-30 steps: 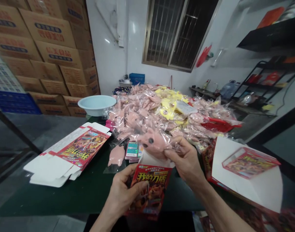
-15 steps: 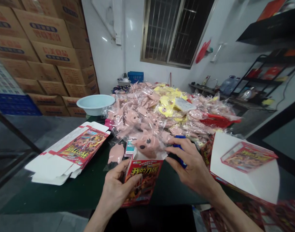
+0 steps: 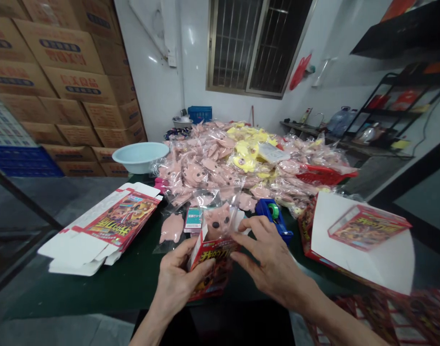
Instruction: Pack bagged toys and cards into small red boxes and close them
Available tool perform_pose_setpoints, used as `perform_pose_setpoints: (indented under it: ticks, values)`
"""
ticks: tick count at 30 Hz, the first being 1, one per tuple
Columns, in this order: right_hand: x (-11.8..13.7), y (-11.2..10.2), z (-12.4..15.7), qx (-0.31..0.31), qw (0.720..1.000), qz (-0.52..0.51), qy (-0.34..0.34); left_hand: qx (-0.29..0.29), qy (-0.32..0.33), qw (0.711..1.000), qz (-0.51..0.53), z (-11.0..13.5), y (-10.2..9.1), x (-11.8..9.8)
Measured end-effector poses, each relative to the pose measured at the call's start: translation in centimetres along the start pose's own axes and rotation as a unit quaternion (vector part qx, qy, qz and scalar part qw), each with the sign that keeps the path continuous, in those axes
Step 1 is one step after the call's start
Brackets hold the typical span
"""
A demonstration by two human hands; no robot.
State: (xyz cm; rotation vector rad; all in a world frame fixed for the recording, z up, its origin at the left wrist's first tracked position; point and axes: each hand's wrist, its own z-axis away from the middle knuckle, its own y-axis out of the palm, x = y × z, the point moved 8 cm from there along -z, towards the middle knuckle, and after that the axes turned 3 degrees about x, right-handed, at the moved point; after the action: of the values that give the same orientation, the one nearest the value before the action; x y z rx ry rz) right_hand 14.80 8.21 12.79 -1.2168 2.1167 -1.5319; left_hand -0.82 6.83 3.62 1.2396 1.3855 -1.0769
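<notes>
My left hand grips a small red printed box upright near the table's front edge. A pink bagged toy sticks out of the box's open top. My right hand rests its fingertips against the box's upper right side and the toy's wrapper, fingers partly spread. A blue tape dispenser lies just beyond my right hand. Behind it rises a big heap of bagged pink and yellow toys.
A stack of flat unfolded red-and-white boxes lies at the left on the dark green table. A pale blue basin stands behind it. An assembled red box on a white sheet lies right. Cardboard cartons fill the left wall.
The pink toy has gone from my right hand down into the box's open top. The box has tilted more upright. My right hand has come back onto the box, uncovering the tape dispenser.
</notes>
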Motion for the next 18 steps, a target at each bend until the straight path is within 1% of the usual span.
perform_pose_setpoints:
  ticks: [2,3,5,7,9,11,14,15,16,17,18]
  values:
    - [0.3,0.1,-0.3,0.018,0.999,0.036,0.016,-0.018,0.01,1.0,0.006,-0.1,0.2,-0.2]
    - [0.4,0.3,-0.5,0.03,0.999,0.036,0.016,-0.03,0.012,0.999,0.013,-0.1,0.3,-0.3]
    - [0.4,0.9,-0.8,0.048,0.999,0.0,0.002,-0.057,0.013,0.998,0.034,0.0,0.2,-0.2]
    - [0.2,1.4,-0.9,0.057,0.997,-0.057,-0.015,-0.078,0.01,0.995,0.058,0.1,0.0,0.1]
    - [-0.1,1.7,-0.9,0.065,0.993,-0.101,-0.021,-0.087,0.009,0.994,0.071,0.3,-0.2,0.4]
    - [-0.2,1.9,-0.9,0.077,0.989,-0.123,-0.018,-0.071,0.01,0.995,0.075,0.3,-0.2,0.5]
    - [0.3,1.9,-0.8,0.096,0.987,-0.127,-0.037,-0.019,0.008,0.998,0.065,0.0,0.1,0.5]
    - [0.6,1.5,-0.7,0.079,0.987,-0.13,-0.048,-0.001,0.006,0.998,0.059,-0.1,0.3,0.5]
    - [0.7,0.7,-0.7,0.041,0.989,-0.134,-0.053,0.01,0.004,0.999,0.052,-0.2,0.3,0.5]
    - [0.7,-0.6,-0.6,-0.02,0.99,-0.133,-0.05,0.016,0.001,0.999,0.046,-0.3,0.4,0.5]
    - [0.6,-2.0,-0.4,-0.094,0.987,-0.122,-0.038,0.018,-0.002,0.999,0.041,-0.4,0.4,0.5]
